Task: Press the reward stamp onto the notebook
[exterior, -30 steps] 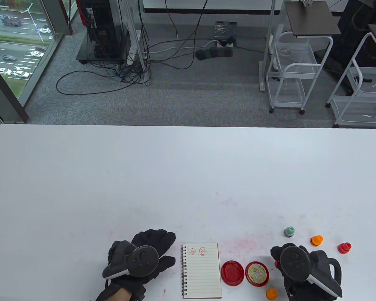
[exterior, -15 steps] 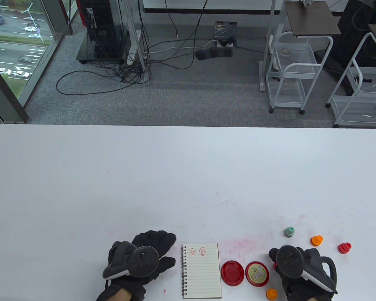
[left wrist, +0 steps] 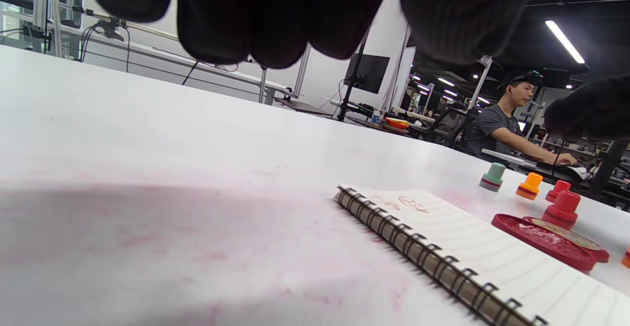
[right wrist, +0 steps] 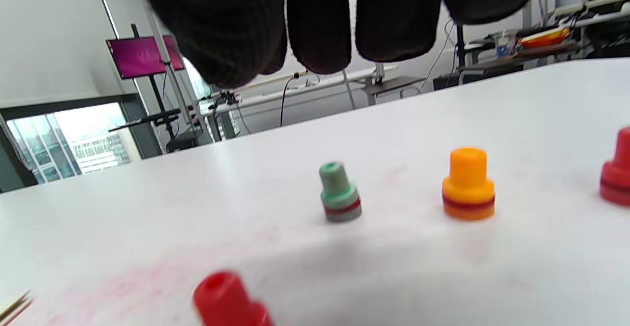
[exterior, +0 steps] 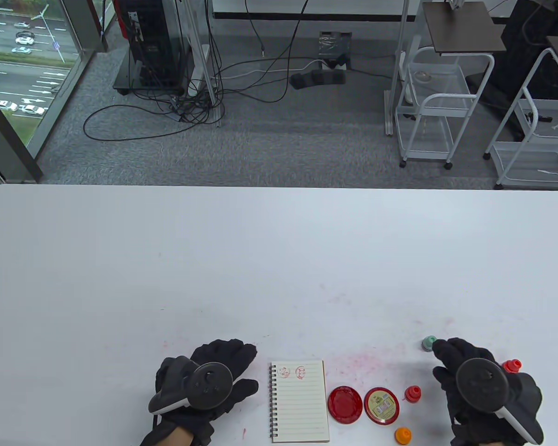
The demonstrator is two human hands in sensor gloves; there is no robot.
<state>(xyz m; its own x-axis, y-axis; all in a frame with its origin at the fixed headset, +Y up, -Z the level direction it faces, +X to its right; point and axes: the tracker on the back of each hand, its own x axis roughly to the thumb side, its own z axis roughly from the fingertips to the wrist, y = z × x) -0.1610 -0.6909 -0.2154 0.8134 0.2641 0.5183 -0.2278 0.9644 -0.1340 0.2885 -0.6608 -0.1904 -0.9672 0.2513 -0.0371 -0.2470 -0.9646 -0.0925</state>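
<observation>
Spiral notebook [exterior: 300, 400] lying flat near the table's [exterior: 167, 260] near edge, spine toward 9 o'clock, two red stamp prints [exterior: 292, 371] at the top of the lined page; left hand [exterior: 209, 383] resting palm-down on the table just at 9 o'clock of the notebook, fingers spread and straight, grasping nothing, apart from the spine; open red ink pad [exterior: 345, 404] just at 3 o'clock of the notebook, its labelled lid [exterior: 381, 405] touching it on the 3 o'clock side; red stamp [exterior: 413, 394] standing upright just beside the lid, at 2 o'clock of it, released and untouched; orange stamp [exterior: 403, 435] at 5 o'clock of the lid, by the table edge; right hand [exterior: 481, 388] hovering at 3 o'clock of the red stamp, fingers extended and relaxed, holding nothing, fingertips reaching toward 11 o'clock beside a green stamp [exterior: 428, 343]; second orange stamp [right wrist: 468, 184] hidden under this hand in the table view, seen upright in the right wrist view at 3 o'clock of the green one; another red stamp [exterior: 512, 366] partly showing at 1 o'clock of the hand; faint red ink smears [exterior: 358, 360] on the table surface between notebook and stamps.
</observation>
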